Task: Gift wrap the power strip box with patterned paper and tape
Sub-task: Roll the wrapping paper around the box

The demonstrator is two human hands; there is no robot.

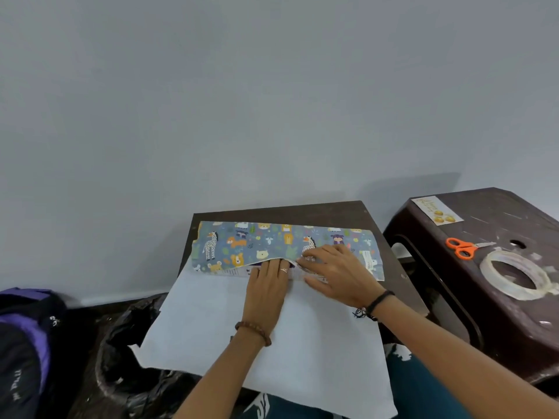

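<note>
While the patterned flap is lying over it, only a thin strip of the box is showing.
Box (pixel 242 272): sitting on the far half of the small dark table (pixel 302 210), mostly covered; a printed edge is peeking out below the flap, left of the hands.
Paper (pixel 251 243): animal-print side is facing up across the box; the plain white underside (pixel 302 334) is spreading toward the camera and hanging off the near table edge.
Left hand (pixel 267 285): lying flat on the white paper, fingers straight and close together, tips reaching under the flap's edge against the box; gripping nothing. A bead bracelet is sitting on the wrist.
Right hand (pixel 334 275): resting palm down across the fold, fingers spread a little, fingertips (pixel 305 257) pressing the flap's edge; cannot tell whether they are pinching it. A dark cord band is circling the wrist.
Stool (pixel 484 297): dark plastic, standing just right of the table, apart from it.
Scissors (pixel 464 247): orange handles, lying closed on the stool top.
Tape roll (pixel 488 267): clear, lying flat on the stool, near the scissors on the camera side.
Card (pixel 435 210): small printed label lying at the stool's far corner.
Backpack (pixel 24 337): black and purple, sitting on the floor far left.
Black bag (pixel 133 343): crumpled plastic, lying between backpack and table.
</note>
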